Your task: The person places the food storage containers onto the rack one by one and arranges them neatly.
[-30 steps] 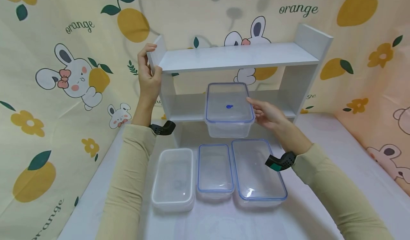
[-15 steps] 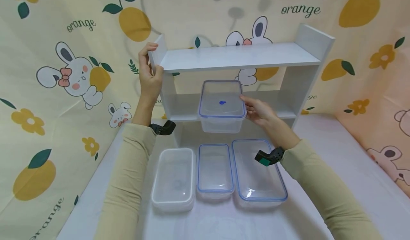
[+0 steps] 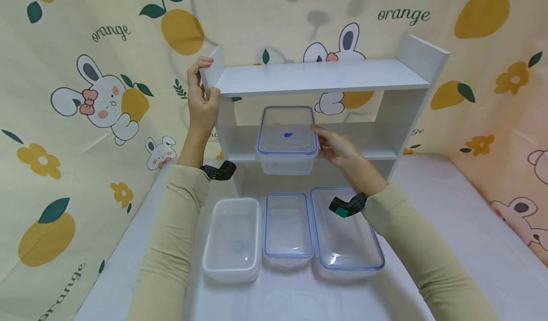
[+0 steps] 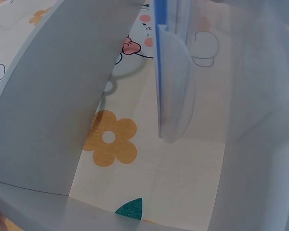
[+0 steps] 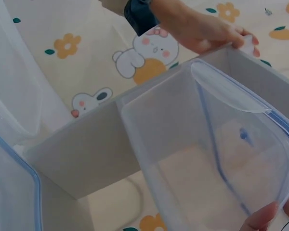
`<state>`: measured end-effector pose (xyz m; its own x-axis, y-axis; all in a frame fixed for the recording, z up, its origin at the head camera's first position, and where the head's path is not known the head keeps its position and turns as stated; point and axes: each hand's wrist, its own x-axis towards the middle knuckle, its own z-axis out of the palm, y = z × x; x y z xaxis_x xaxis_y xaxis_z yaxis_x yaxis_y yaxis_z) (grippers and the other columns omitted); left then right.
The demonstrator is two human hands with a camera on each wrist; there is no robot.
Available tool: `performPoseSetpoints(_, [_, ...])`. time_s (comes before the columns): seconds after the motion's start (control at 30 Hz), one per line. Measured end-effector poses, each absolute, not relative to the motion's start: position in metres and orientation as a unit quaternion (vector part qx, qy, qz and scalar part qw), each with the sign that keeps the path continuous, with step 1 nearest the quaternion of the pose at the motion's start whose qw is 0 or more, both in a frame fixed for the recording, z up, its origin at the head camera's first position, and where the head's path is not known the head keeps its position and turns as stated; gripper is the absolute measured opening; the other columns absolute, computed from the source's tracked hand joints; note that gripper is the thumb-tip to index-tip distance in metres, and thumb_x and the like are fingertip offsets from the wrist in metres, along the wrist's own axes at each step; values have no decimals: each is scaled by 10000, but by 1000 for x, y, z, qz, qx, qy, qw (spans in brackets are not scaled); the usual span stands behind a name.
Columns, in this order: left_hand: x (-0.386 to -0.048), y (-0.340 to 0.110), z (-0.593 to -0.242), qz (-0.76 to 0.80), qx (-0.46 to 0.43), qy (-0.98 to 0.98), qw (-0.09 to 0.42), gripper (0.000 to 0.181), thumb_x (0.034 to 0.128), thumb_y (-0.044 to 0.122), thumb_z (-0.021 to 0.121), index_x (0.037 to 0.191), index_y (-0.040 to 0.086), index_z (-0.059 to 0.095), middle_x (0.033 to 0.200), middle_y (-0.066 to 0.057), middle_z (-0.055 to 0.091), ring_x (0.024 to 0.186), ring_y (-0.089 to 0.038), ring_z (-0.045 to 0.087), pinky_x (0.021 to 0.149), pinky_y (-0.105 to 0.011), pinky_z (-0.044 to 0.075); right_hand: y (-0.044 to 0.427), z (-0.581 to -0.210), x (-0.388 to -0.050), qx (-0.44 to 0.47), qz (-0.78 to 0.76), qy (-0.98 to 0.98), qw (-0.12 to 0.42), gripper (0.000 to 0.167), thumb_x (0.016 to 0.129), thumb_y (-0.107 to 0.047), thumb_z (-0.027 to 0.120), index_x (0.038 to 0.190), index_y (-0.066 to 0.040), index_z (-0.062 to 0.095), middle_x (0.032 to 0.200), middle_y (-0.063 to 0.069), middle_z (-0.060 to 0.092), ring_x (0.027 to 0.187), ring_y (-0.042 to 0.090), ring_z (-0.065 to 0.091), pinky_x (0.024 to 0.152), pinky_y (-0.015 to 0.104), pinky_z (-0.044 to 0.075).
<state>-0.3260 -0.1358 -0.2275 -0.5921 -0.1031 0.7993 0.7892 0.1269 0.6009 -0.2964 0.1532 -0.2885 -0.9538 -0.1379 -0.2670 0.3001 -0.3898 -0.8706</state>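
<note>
My right hand [image 3: 336,147] grips the right side of a clear plastic food container [image 3: 288,140] with a blue-edged lid and a small blue mark on top. It is held in front of the middle shelf opening, above the table. Thumb and fingertips at the lid's edge show in the right wrist view, where the container [image 5: 183,130] fills much of the frame. At the upper left, my left hand [image 3: 201,95] holds the left side panel of the white shelf unit [image 3: 325,76]. The left wrist view shows the container's lid flap [image 4: 177,86] between the shelf boards.
Three more containers stand in a row on the white table [image 3: 295,297]: a white-lidded one [image 3: 231,235] at left, a small blue-rimmed one [image 3: 288,226] in the middle, a larger blue-rimmed one [image 3: 342,240] at right. A printed cloth [image 3: 107,216] hangs behind and beside.
The right hand has carried the container to the left and slightly upward across the shelf front. The left hand keeps its hold on the panel.
</note>
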Motion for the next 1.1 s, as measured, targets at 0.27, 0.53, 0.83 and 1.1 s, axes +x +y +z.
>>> performPoseSetpoints(0.27, [-326, -135, -228, -606, -267, -653, 368, 419, 814, -84, 380, 1218, 19, 416, 1413, -113, 425, 1290, -101, 396, 1084, -376, 370, 150, -298, -285, 56, -817, 569, 76, 195, 934, -276, 594, 948, -84, 562, 725, -75, 644, 645, 37, 551, 674, 167, 497])
performPoseSetpoints(0.53, [-328, -135, -229, -604, -266, -653, 370, 424, 811, -74, 379, 1216, 43, 424, 1403, -83, 434, 1301, -96, 393, 1109, -378, 360, 141, -316, -255, 17, -767, 639, -55, 210, 969, -244, 538, 1032, -45, 551, 743, -125, 601, 697, 11, 587, 676, 144, 516])
performPoseSetpoints(0.83, [-327, -136, -226, -611, -259, -652, 366, 433, 808, -82, 384, 1216, 58, 423, 1389, -60, 437, 1305, -99, 390, 1114, -367, 356, 135, -326, -231, -96, -625, 737, -238, 334, 945, -78, 558, 1235, 85, 532, 1189, 174, 592, 1041, 74, 567, 813, 92, 480])
performPoseSetpoints(1.1, [-327, -136, -226, -619, -250, -653, 357, 433, 798, -83, 382, 1204, 61, 423, 1390, -77, 430, 1310, -114, 388, 1119, -371, 350, 129, -340, -226, -210, -480, 763, -378, 374, 861, 9, 636, 1225, 81, 587, 1293, 257, 583, 1212, 382, 562, 1008, 394, 474])
